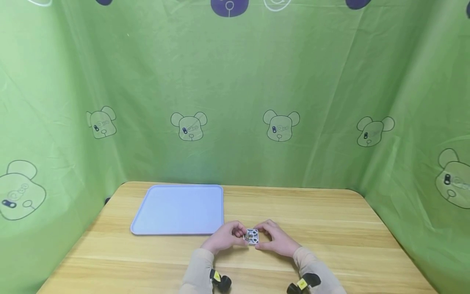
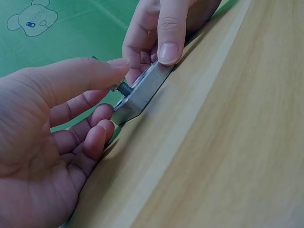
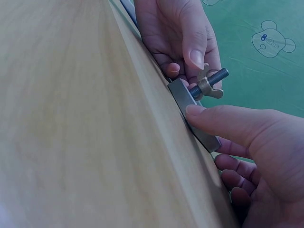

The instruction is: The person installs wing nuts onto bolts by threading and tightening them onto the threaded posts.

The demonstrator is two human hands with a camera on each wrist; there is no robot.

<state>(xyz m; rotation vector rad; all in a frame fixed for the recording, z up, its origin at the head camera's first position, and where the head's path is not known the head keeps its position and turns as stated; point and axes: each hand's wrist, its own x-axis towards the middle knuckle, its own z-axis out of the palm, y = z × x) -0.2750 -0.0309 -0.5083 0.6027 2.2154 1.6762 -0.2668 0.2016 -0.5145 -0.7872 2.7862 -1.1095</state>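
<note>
A small square metal plate (image 3: pixel 180 97) with round holes lies flat on the wooden table, in front of me. A threaded bolt (image 3: pixel 219 76) stands up from it and carries a brass-coloured wing nut (image 3: pixel 204 87). At the plate's left, my left hand (image 1: pixel 225 237) pinches a wing of the nut between thumb and index finger; in the left wrist view the thumb covers most of the nut. My right hand (image 1: pixel 280 241) grips the plate by its edges from the right, thumb on the near side and fingers on the far side.
A pale blue tray (image 1: pixel 180 210) lies at the table's back left, its near right corner close to my left hand. The wooden table (image 1: pixel 330 220) extends to the right. Green curtains (image 1: pixel 235 73) with bear drawings enclose the back and both sides.
</note>
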